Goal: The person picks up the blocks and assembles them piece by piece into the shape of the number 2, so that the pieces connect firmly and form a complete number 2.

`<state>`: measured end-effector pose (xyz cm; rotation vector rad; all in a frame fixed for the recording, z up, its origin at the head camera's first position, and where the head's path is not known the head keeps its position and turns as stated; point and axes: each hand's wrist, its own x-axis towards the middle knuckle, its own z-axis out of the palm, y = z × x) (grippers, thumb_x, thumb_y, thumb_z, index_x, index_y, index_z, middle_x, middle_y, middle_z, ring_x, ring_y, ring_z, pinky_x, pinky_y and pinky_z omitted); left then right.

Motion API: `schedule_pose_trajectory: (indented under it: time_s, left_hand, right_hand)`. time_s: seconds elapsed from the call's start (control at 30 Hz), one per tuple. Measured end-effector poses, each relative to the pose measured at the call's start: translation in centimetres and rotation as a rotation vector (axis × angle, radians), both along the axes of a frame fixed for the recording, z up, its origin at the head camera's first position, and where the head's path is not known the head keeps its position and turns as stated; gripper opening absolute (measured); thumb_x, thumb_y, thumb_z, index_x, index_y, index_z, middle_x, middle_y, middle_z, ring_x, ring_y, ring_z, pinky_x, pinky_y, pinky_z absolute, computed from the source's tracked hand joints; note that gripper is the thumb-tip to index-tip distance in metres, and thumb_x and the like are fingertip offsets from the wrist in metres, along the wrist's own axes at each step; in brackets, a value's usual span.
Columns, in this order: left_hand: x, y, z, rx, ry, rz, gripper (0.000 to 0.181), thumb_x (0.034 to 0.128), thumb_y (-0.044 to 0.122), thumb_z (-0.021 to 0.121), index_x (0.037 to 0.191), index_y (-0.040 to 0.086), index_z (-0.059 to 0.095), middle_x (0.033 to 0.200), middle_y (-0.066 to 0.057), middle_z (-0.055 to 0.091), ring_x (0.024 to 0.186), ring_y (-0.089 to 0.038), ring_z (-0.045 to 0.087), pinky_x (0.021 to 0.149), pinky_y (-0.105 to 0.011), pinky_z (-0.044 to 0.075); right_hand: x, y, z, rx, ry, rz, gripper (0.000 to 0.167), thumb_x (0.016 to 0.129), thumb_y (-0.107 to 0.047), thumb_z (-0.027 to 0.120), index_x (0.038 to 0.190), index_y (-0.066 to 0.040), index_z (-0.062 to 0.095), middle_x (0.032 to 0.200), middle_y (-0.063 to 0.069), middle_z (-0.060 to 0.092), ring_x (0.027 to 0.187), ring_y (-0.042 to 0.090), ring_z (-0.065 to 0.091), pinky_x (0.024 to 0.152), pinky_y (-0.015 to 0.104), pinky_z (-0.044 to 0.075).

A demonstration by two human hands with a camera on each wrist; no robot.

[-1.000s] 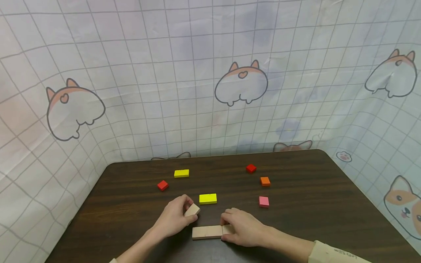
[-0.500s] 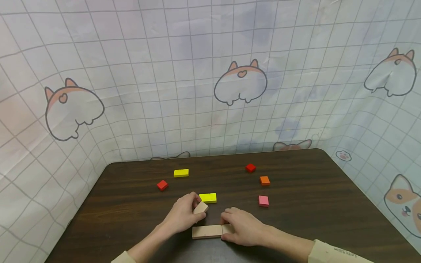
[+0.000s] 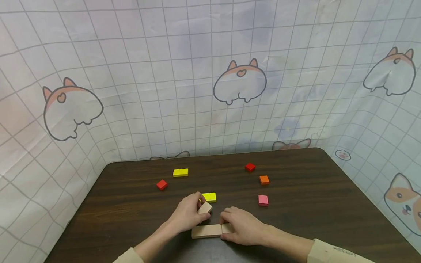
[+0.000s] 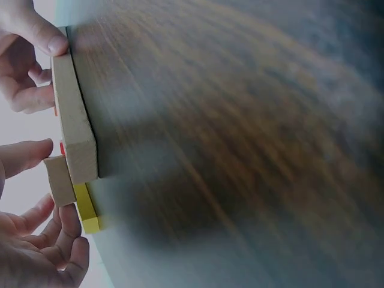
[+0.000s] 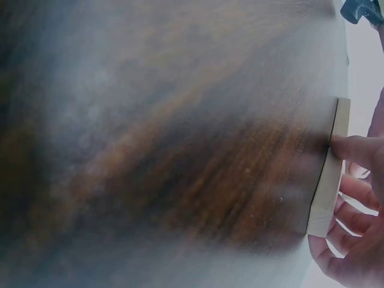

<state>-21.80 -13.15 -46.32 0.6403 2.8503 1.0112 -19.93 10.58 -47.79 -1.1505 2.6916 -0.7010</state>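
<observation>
My left hand (image 3: 189,212) pinches a plain wooden block (image 3: 205,208) between thumb and fingers, above the table just behind a row of wood. That row is a wooden block (image 3: 207,231) lying flat, with a second wooden block (image 3: 226,228) end to end at its right. My right hand (image 3: 245,226) grips the second block, thumb on the near side and fingers on the far side, hiding much of it. In the left wrist view the held block (image 4: 60,180) appears beside the row. A yellow block (image 3: 209,197) lies behind the left hand's fingers, partly hidden.
On the dark wooden table (image 3: 125,204) lie another yellow block (image 3: 180,172) and a red block (image 3: 162,185) at the back left. Toward the back right are a red block (image 3: 250,167), an orange block (image 3: 264,180) and a pink block (image 3: 262,200). A patterned curtain (image 3: 164,91) surrounds the table.
My left hand has moved right with its wooden block, now covering part of the nearer yellow block. The right hand stays on its block at the end of the row.
</observation>
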Motion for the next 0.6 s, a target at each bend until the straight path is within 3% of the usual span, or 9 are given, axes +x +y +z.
schedule_pose_trajectory:
  time_s: [0.6]
  left_hand:
    - [-0.15, 0.41, -0.94, -0.036, -0.022, -0.052, 0.04, 0.0803, 0.019, 0.087, 0.106, 0.004, 0.061, 0.088, -0.002, 0.058, 0.078, -0.015, 0.053, 0.064, -0.029, 0.046]
  right_hand:
    - [0.01, 0.04, -0.22, -0.002, 0.017, 0.004, 0.022, 0.09, -0.034, 0.081, 0.099, -0.022, 0.065, 0.091, -0.017, 0.053, 0.082, 0.002, 0.047, 0.071, 0.022, 0.044]
